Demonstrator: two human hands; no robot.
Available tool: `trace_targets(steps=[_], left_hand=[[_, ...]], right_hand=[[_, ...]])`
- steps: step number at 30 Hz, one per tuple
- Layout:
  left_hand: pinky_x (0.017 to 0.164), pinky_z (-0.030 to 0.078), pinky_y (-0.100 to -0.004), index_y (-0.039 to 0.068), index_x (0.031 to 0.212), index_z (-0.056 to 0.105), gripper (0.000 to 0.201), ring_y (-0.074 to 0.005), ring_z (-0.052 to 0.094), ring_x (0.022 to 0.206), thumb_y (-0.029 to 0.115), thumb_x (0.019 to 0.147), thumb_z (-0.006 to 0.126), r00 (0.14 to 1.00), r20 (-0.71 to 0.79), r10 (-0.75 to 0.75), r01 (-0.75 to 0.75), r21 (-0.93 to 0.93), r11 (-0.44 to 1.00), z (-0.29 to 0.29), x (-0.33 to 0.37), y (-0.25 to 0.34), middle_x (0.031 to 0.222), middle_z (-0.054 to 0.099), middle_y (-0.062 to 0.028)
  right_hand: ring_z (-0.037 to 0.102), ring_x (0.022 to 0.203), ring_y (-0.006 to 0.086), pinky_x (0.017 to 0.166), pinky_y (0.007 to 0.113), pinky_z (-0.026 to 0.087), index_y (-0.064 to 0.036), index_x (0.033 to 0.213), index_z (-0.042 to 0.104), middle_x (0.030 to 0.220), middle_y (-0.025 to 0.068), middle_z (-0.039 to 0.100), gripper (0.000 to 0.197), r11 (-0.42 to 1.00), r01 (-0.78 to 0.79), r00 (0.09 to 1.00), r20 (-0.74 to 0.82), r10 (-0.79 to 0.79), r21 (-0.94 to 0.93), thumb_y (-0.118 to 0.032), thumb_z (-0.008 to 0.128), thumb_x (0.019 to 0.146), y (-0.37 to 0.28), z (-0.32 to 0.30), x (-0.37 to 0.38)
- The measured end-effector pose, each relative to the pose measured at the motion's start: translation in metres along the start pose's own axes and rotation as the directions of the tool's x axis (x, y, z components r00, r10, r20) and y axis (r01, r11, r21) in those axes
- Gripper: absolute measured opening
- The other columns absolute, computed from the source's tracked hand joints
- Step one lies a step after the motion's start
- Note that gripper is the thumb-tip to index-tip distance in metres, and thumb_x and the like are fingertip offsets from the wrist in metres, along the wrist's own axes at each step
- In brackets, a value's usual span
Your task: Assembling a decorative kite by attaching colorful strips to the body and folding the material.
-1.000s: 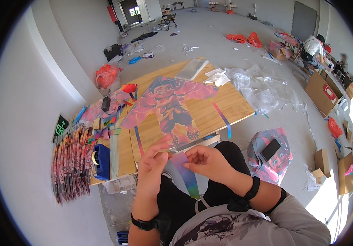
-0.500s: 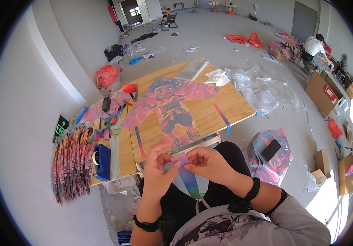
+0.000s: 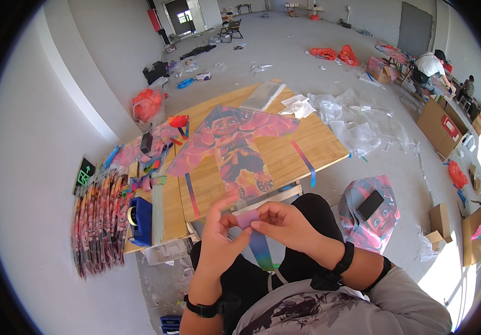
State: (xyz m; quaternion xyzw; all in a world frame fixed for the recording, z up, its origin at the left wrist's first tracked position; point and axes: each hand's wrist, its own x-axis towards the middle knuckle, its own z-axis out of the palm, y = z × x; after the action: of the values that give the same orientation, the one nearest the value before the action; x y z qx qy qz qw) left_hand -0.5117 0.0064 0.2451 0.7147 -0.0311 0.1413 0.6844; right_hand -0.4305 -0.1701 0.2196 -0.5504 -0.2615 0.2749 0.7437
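Observation:
A rainbow ribbon (image 3: 261,252) hangs above my lap, shading from pink-purple through blue to green. Its upper end is pinched between the thumb and fingers of my right hand (image 3: 285,222). At the left edge of that end, the bent fingers and thumb of my left hand (image 3: 221,234) hold it too, with the index finger raised. Just beyond my hands, a printed kite (image 3: 232,142) with a cartoon figure lies flat on the wooden table (image 3: 302,146). Two ribbon tails (image 3: 303,156) trail from its lower corners.
On the left stand a blue tape dispenser (image 3: 141,222) and a row of bagged kites (image 3: 98,223). Clear film (image 3: 263,96) lies at the table's far side. Right of my knee, a black phone (image 3: 370,205) rests on stacked printed sheets (image 3: 383,229). Cardboard boxes (image 3: 440,125) stand farther right.
The ribbon's upper end now shows as a wider pink flap between my fingers. My left thumb has shifted slightly; both hands stay in nearly the same place.

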Motion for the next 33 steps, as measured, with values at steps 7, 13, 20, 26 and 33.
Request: trace_targets(steps=[7, 13, 20, 26, 33], left_hand=[[0.081, 0.049, -0.0251, 0.002, 0.126, 0.058, 0.041, -0.0094, 0.059, 0.089, -0.008, 0.088, 0.070, 0.991, -0.124, 0.048, -0.055, -0.052, 0.997, 0.002, 0.004, -0.005, 0.135, 0.058, -0.0111], [0.077, 0.049, -0.0241, 0.000, 0.109, 0.065, 0.020, -0.0080, 0.059, 0.085, -0.003, 0.091, 0.072, 0.972, -0.231, -0.041, 0.036, -0.024, 0.999, 0.005, 0.015, -0.036, 0.093, 0.064, -0.0014], [0.077, 0.051, -0.0245, 0.000, 0.110, 0.064, 0.023, -0.0092, 0.062, 0.082, -0.002, 0.089, 0.075, 0.962, -0.261, -0.084, 0.070, -0.060, 0.996, 0.007, 0.016, -0.085, 0.091, 0.067, -0.0027], [0.075, 0.047, -0.0220, 0.002, 0.108, 0.065, 0.017, -0.0069, 0.060, 0.083, 0.002, 0.093, 0.072, 0.949, -0.203, -0.241, 0.240, -0.029, 0.970, -0.003, 0.020, -0.135, 0.090, 0.066, -0.0001], [0.071, 0.048, -0.0254, 0.005, 0.097, 0.068, 0.010, -0.0110, 0.060, 0.080, 0.010, 0.091, 0.075, 0.969, -0.238, -0.066, 0.159, 0.397, 0.904, -0.003, 0.052, -0.165, 0.093, 0.065, -0.0036]], right_hand=[[0.058, 0.076, 0.0021, 0.068, 0.021, 0.047, -0.0013, 0.097, 0.064, 0.084, -0.0023, 0.065, 0.011, 0.995, -0.010, 1.000, -0.012, 0.009, -0.099, -0.010, 0.070, 0.097, 0.012, -0.006, -0.001], [0.053, 0.072, 0.0013, 0.064, 0.021, 0.044, -0.0015, 0.090, 0.061, 0.079, -0.0037, 0.061, 0.016, 0.986, -0.093, 0.995, -0.047, 0.087, -0.136, -0.012, 0.072, 0.096, 0.029, -0.010, -0.002], [0.053, 0.071, 0.0016, 0.064, 0.021, 0.045, -0.0025, 0.088, 0.061, 0.077, -0.0046, 0.060, 0.018, 0.984, -0.139, 0.987, -0.098, 0.128, -0.108, -0.013, 0.072, 0.096, 0.078, -0.025, -0.001], [0.055, 0.073, 0.0029, 0.066, 0.023, 0.047, -0.0015, 0.091, 0.062, 0.079, -0.0017, 0.063, 0.018, 0.960, -0.232, 0.968, -0.132, 0.212, -0.159, -0.015, 0.073, 0.095, 0.116, -0.045, 0.005], [0.058, 0.076, 0.0049, 0.069, 0.023, 0.049, -0.0008, 0.100, 0.067, 0.086, -0.0003, 0.067, 0.016, 0.925, -0.350, 0.927, -0.198, 0.320, -0.144, -0.014, 0.074, 0.094, 0.156, -0.062, 0.026]])
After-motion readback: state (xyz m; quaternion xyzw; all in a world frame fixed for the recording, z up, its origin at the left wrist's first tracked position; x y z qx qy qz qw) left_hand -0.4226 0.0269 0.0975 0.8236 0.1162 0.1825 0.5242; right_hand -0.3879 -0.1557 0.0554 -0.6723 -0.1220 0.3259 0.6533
